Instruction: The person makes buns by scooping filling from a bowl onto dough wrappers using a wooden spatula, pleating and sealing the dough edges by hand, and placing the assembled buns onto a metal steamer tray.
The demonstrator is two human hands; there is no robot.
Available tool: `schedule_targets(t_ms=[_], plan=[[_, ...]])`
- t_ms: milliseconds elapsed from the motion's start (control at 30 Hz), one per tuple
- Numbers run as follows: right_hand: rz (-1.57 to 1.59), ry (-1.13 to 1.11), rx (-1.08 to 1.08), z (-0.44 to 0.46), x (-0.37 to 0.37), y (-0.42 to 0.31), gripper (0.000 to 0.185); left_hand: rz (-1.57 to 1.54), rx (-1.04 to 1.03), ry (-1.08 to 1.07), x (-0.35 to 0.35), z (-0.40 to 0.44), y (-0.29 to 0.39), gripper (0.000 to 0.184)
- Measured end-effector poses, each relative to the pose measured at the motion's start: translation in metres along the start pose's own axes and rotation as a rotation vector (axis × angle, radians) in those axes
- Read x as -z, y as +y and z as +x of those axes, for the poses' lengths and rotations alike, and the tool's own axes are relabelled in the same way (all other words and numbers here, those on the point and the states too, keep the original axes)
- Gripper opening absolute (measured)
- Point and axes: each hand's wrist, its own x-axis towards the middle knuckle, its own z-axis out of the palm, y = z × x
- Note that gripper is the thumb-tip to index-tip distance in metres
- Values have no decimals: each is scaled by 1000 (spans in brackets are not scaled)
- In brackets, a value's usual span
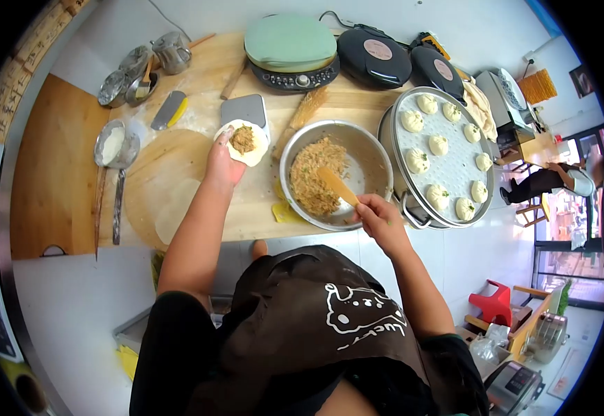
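Note:
My left hand (224, 165) holds a round white dough wrapper (252, 153) with a heap of brown filling (242, 139) at its middle, in front of a small grey scale (244, 109). In my right hand (380, 220) is the end of a flat wooden spatula (338, 187), whose blade rests in the filling inside a wide steel bowl (378, 154). Right of the bowl, a round perforated steamer tray (454, 161) carries several pleated buns (438, 145), some topped with green bits.
Along the back stand a green electric griddle (290, 43) and black round cookers (373, 57). A flour bowl (117, 143), a scraper (169, 110) and steel pots (171, 53) are at the left. A person (558, 179) stands far right, near a red stool (494, 303).

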Motion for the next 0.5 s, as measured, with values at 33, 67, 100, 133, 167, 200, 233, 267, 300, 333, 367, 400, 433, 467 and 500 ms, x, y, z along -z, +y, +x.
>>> schedule_targets(t_ms=[33,67,100,133,167,200,233,267,300,333,367,400,433,467,500], plan=[[24,41,-15,-2,-5,0,22,1,26,41,-2,15,9,39],[47,82,-32,-5,-12,0,23,-11,49,57,-3,34,15,37],[73,123,-51,-8,-20,1,24,-22,75,73,-1,59,18,37],[98,166,-71,-11,-31,2,24,-32,102,90,3,83,18,36],[98,217,-95,-14,-41,1,25,-79,127,50,8,105,17,37],[103,248,-106,-16,-51,3,25,-64,158,60,5,119,18,37],[107,278,-120,-19,-59,5,25,28,163,117,-8,120,22,38],[111,304,-136,-22,-67,8,25,120,166,176,-18,120,27,39],[112,331,-142,-25,-75,9,25,319,143,198,-12,128,33,39],[88,345,-151,-28,-80,9,26,518,116,219,1,141,42,38],[65,358,-157,-31,-85,8,26,717,84,237,13,154,53,39],[42,371,-161,-32,-87,7,26,737,1,218,37,176,59,37],[24,392,-152,-32,-88,8,26,755,-81,198,71,203,62,36],[5,410,-145,-33,-87,9,26,771,-161,180,95,216,67,36],[-17,426,-138,-33,-86,10,26,799,-122,196,102,210,81,35]])
